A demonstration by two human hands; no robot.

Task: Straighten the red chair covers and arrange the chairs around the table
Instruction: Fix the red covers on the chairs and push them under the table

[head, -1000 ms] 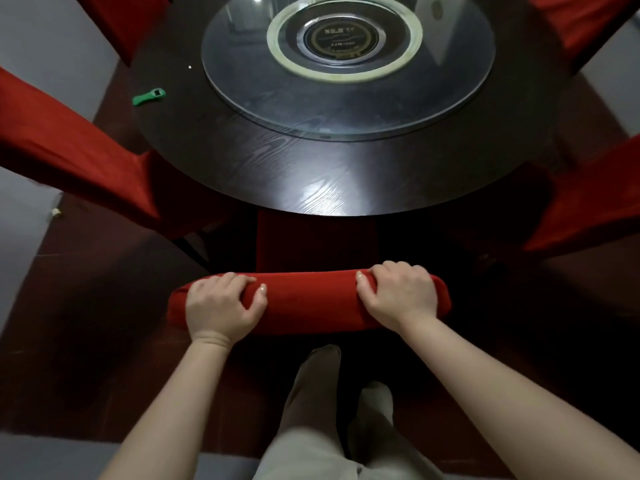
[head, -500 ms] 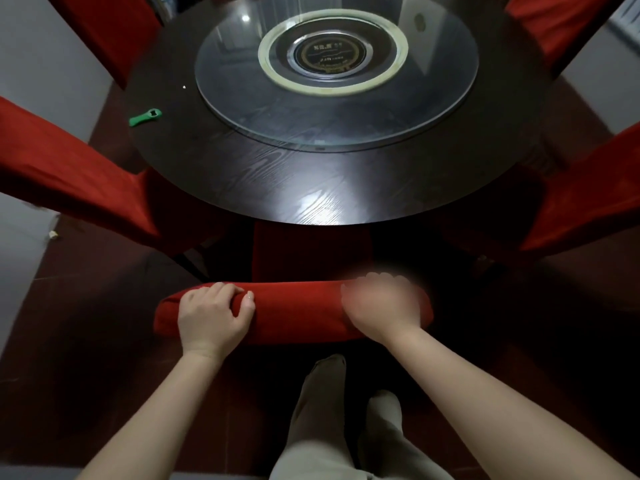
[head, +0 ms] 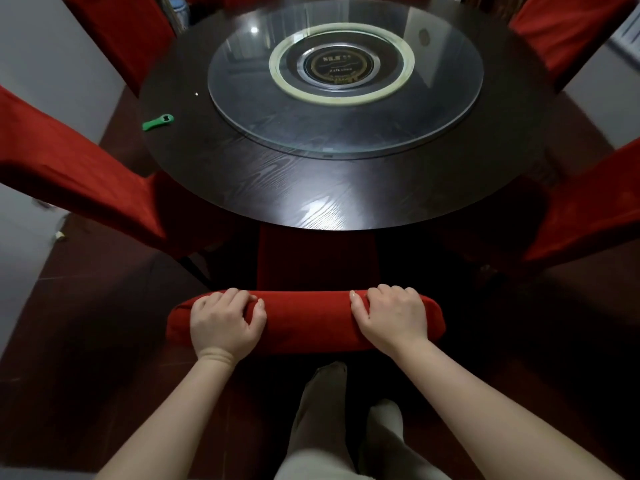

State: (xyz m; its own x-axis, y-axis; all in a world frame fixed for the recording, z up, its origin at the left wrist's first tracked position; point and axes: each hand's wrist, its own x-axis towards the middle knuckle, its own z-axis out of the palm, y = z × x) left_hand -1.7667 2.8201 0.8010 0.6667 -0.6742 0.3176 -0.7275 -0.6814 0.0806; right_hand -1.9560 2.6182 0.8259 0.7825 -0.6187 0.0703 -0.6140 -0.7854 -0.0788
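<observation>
head view looks down on a round dark wood-grain table (head: pixel 311 195) filling the upper middle of the frame, with a round clear glass turntable (head: pixel 346 133) lying on its centre. 4 chairs in red fabric covers stand around it: the left-edge chair (head: pixel 76 168), the right-edge chair (head: pixel 588 202), the upper-left chair (head: pixel 128 36) and the upper-right chair (head: pixel 568 29). a 5th, the near red-covered chair (head: pixel 308 320), sits in the lower middle; its padded top rail runs across the frame, and its red cover drops from there under the near table rim. the left hand (head: pixel 223 323) grips the rail near its left end, fingers curled over the far side and thumb on top. the right hand (head: pixel 391 317) grips near the right end the same way. pale trouser legs (head: pixel 322 410) show at the bottom middle. a small green plastic bottle opener (head: pixel 157 121) lies on the table's left edge, apart from the turntable.
</observation>
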